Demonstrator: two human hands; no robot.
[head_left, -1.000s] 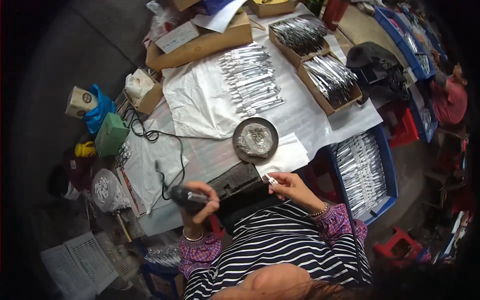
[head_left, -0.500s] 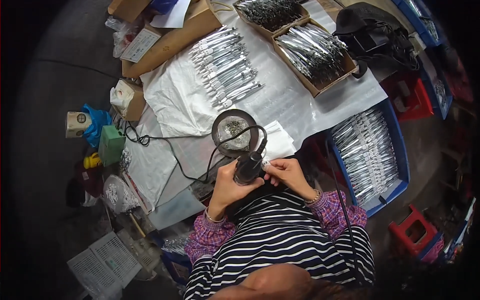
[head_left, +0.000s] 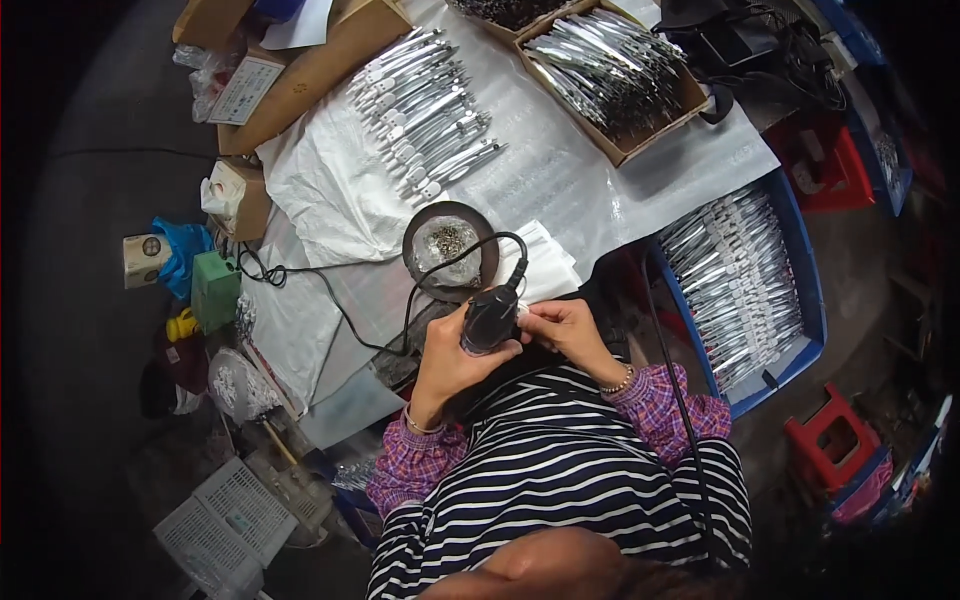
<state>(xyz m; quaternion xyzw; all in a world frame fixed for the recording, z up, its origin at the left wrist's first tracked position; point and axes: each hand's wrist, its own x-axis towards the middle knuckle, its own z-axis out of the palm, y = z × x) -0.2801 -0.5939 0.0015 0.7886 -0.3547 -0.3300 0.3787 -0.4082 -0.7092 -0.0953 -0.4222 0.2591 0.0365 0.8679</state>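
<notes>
My left hand (head_left: 447,362) is wrapped around a black corded electric screwdriver (head_left: 490,318), its cord end pointing up and away from me. Close beside the tool, my right hand (head_left: 572,335) pinches a small white piece (head_left: 522,311), mostly covered by the fingers. The tool's tip is hidden, so I cannot tell whether it touches the piece. Just beyond my hands is a dark round bowl (head_left: 412,250) with small metal bits (head_left: 447,238) on clear plastic inside. Folded white sheets (head_left: 548,262) lie to its right. Farther off, silver rods with white ends (head_left: 420,115) lie in a row.
A cardboard box (head_left: 622,157) of silver rods stands at the back right. On the right is a blue crate (head_left: 815,335) full of similar rods, with a red stool (head_left: 830,435) nearer me. The black cord (head_left: 375,347) loops left past a green box (head_left: 213,290).
The view has shifted slightly, so the table things sit a little higher and farther left. Both hands keep their grip, and the tool is a bit lower and more tilted.
</notes>
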